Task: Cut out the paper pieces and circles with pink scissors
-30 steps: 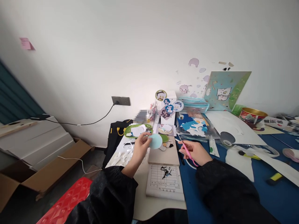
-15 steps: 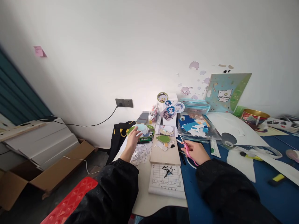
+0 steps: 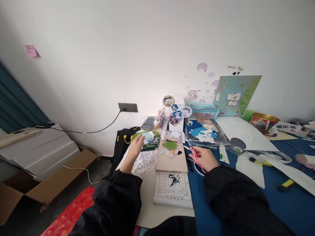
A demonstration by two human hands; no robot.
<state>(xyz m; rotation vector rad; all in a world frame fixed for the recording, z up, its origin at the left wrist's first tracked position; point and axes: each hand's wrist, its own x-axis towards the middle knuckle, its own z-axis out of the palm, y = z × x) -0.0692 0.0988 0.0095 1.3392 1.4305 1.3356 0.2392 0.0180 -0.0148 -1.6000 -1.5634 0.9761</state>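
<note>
My left hand (image 3: 136, 146) is over the left side of the desk, fingers drawn together at the edge of a pale-blue paper piece (image 3: 148, 135). That piece lies over a green-rimmed oval (image 3: 156, 133) with other cutouts on it. In my right hand (image 3: 206, 158) is a pair of pink-handled scissors (image 3: 195, 155), the blades pointing up and left. Between my hands a beige board (image 3: 171, 165) carries a green leaf-shaped cutout (image 3: 170, 145) and several pale scraps. A cartoon card (image 3: 173, 135) lies at the board's far end.
White paper shreds (image 3: 145, 162) lie beside the board. Nearer me, black scraps (image 3: 174, 179) rest on a printed form pad (image 3: 173, 193). To the right are a bag of blue-and-white paper (image 3: 202, 131), a tube (image 3: 223, 154), a tape roll (image 3: 237, 144) and a round tin (image 3: 265, 121).
My left hand has come down a little and left with the pale-blue paper piece, now low over the green-rimmed oval. The right hand still holds the scissors. The view has shifted slightly.
</note>
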